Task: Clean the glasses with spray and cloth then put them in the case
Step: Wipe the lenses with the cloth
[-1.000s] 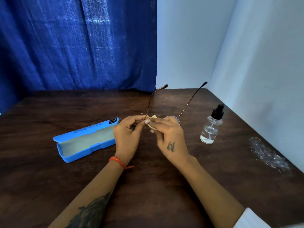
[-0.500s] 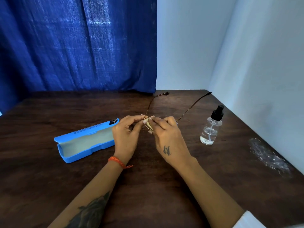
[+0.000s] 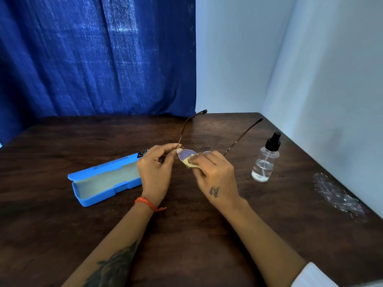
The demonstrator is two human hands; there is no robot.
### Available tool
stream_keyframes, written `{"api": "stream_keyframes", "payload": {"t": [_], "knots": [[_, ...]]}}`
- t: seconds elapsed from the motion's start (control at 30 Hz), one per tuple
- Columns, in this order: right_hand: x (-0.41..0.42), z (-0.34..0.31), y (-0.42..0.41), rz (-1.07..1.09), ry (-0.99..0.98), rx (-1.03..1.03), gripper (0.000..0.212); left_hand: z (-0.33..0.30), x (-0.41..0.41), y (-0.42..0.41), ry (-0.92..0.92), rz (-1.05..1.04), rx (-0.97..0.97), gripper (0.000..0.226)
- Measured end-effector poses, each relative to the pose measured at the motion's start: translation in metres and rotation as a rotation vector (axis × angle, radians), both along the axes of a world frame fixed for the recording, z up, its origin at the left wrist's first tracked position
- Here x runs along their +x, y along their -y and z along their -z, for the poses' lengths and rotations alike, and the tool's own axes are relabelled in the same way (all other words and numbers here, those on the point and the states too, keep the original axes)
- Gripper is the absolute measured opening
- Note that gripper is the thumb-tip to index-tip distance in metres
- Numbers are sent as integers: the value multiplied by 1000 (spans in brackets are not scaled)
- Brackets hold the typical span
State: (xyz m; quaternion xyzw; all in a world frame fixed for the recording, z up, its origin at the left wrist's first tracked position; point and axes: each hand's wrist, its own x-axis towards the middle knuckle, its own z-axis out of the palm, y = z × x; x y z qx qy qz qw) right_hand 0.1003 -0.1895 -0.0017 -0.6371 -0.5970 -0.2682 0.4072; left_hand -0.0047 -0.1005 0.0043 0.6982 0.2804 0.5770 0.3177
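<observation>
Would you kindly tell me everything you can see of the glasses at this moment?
The glasses have a thin, metallic-looking brown frame with rounded, faintly violet-tinted lenses. Both temples are unfolded and point away from the person, rising toward dark tips. They are held above the table, not resting on it. The left hand pinches the frame at the left hinge; the right hand presses a yellow cloth against the left lens, covering its lower part. The right lens is mostly hidden behind that hand.
</observation>
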Motion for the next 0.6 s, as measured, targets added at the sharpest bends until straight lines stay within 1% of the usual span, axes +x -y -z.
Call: {"api": "stream_keyframes", "payload": {"t": [0.13,0.2,0.27,0.33,0.43,0.47,0.5,0.6], "knots": [[7,-4,-1,19,-120,76,14,-1,-1,-4,7,-24,-4,15],[6,-8,2,26,-236,144,14,-2,-4,-7,25,-29,-4,14],[8,-13,5,54,-421,238,13,-4,-6,-9,47,-31,-10,14],[19,-11,4,105,-632,276,21,-5,-7,-10,54,-25,-15,14],[29,-9,0,80,-934,121,40,-4,-6,-10,55,6,-22,14],[29,-10,-1,65,-976,79,40,-4,-5,-9,56,22,-24,15],[28,-10,-2,63,-964,61,35,-4,-5,-9,61,38,-32,16],[25,-14,0,96,-861,69,18,-6,-6,-7,85,73,-83,18]]}}
